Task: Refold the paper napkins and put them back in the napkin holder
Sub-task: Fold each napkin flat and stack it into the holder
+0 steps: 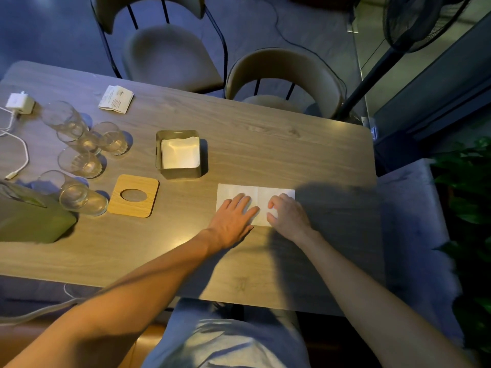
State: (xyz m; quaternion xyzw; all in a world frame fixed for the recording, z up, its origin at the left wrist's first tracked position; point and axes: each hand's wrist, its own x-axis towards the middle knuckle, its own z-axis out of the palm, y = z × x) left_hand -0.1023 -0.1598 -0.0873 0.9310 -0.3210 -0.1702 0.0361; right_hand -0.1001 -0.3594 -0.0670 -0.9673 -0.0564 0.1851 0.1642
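Fingers (240, 201) of the left hand (232, 221) lay spread and flat, pressing the left half of a white paper napkin (256, 193), gripping nothing. The right hand (288, 216) rested on the napkin's right half with its fingers curled loosely downward; whether they pinched the paper could not be told. The napkin was a long rectangle with a crease down its middle, lying flat on the wooden bench (265, 144) near its front edge. Behind it and to the left stood the napkin holder (182, 172), an open metal box with a stack of white napkins (180, 154) inside. Just in front of the holder lay a square wooden lid (147, 203) with an oval hole. Further left stood several empty drinking glasses (79, 144) in a cluster, with a white charger (20, 102) and its cable beyond them. A printed receipt (116, 99) lay near the far edge. Two padded chairs (284, 81) stood beyond the bench.
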